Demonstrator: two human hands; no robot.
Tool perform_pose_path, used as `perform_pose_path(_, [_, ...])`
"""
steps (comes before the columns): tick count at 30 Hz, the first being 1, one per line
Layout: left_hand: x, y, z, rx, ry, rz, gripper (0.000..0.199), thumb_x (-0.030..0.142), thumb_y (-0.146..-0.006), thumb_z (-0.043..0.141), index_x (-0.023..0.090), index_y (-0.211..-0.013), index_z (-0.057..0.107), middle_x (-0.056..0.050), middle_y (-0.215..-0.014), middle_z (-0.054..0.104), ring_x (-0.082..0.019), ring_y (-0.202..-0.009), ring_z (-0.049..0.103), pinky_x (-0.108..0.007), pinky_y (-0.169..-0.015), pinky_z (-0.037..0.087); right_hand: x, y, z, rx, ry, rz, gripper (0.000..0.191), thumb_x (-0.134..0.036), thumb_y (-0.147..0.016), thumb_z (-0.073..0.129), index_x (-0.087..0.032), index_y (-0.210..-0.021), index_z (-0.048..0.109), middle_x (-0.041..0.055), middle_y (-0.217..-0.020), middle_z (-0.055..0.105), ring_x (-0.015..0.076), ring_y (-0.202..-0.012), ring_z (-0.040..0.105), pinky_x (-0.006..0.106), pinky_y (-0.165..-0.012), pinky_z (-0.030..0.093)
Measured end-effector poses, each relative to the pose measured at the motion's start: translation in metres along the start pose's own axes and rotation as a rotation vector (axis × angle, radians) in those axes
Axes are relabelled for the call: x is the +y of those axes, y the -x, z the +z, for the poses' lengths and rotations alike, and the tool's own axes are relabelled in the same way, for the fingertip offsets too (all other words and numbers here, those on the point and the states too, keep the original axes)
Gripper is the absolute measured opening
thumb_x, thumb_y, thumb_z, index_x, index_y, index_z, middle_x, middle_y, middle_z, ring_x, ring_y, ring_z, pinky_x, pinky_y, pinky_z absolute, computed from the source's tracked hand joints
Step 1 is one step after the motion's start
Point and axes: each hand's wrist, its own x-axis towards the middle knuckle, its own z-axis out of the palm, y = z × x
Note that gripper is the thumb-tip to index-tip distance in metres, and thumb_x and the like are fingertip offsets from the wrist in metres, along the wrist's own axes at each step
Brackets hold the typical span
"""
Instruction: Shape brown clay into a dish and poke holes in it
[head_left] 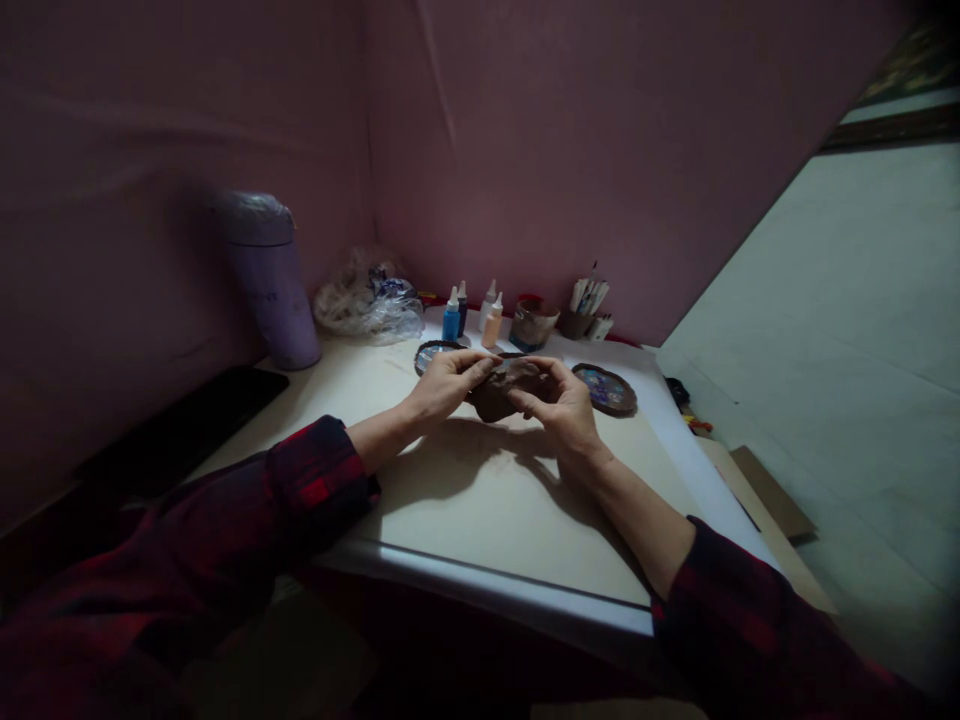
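Note:
Both hands hold a lump of dark brown clay (495, 400) just above the table, its lower edge hanging over a shadow. My left hand (454, 380) pinches the clay's left upper edge between thumb and fingers. On the other side, my right hand (561, 402) grips it with the thumb in front and the fingers over the top. Behind my left hand lies a brown-rimmed dish (429, 352) with a bluish inside, partly covered by the fingers. A similar brown dish (606, 390) with blue and purple marks sits to the right of my right hand.
Along the back of the pale table (465, 500) stand small dropper bottles (451, 318), a cup (534, 326) and a pot of pens (589, 300). A crumpled plastic bag (367, 305), a purple tumbler (274, 285) and a dark flat object (187, 425) are at the left.

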Motion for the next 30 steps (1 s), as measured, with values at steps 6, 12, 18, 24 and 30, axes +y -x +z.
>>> perform_pose_path(6, [-0.002,0.000,-0.003,-0.092,0.050,-0.148,0.043,0.048,-0.065,0.080,0.009,-0.080,0.070,-0.005,-0.068,0.067,-0.015,-0.060,0.062,-0.027,-0.058,0.050,0.004,0.002,0.001,-0.026,0.038,-0.068,0.047,-0.027,-0.068,0.078,-0.021,-0.111,0.060,0.0062,-0.104,0.070,0.0222,-0.095,0.066,0.036,-0.083,0.052])
perform_pose_path(12, [-0.001,-0.001,0.002,0.054,-0.035,-0.048,0.035,0.041,-0.064,0.080,0.010,-0.076,0.071,-0.004,-0.069,0.068,-0.013,-0.060,0.060,-0.025,-0.057,0.048,0.003,0.001,0.001,-0.055,0.075,-0.036,0.047,-0.036,-0.072,0.076,-0.021,-0.114,0.059,0.0078,-0.107,0.070,0.0224,-0.094,0.065,0.034,-0.078,0.052])
perform_pose_path(18, [-0.004,-0.001,0.003,0.041,0.017,0.055,0.043,0.048,-0.064,0.080,0.011,-0.084,0.074,-0.006,-0.072,0.069,-0.015,-0.062,0.063,-0.029,-0.061,0.051,0.003,0.000,0.000,-0.044,0.142,-0.090,0.041,-0.037,-0.070,0.078,-0.021,-0.106,0.065,0.0055,-0.102,0.070,0.0219,-0.092,0.064,0.035,-0.081,0.051])
perform_pose_path(24, [0.001,0.000,0.005,0.039,-0.011,0.165,0.038,0.041,-0.066,0.082,0.013,-0.090,0.075,-0.009,-0.093,0.073,-0.018,-0.087,0.066,-0.030,-0.082,0.052,-0.005,0.004,0.001,0.071,0.261,-0.356,0.015,-0.029,-0.075,0.076,-0.025,-0.088,0.071,0.0038,-0.092,0.068,0.0207,-0.087,0.063,0.035,-0.080,0.051])
perform_pose_path(30, [0.003,0.002,0.003,-0.007,0.091,-0.075,0.062,0.050,-0.070,0.077,0.015,-0.121,0.064,-0.014,-0.114,0.067,-0.020,-0.095,0.065,-0.034,-0.082,0.054,-0.011,0.006,0.000,0.144,0.323,-0.415,0.013,-0.030,-0.079,0.072,-0.026,-0.092,0.072,0.0056,-0.099,0.069,0.0226,-0.094,0.064,0.038,-0.084,0.051])
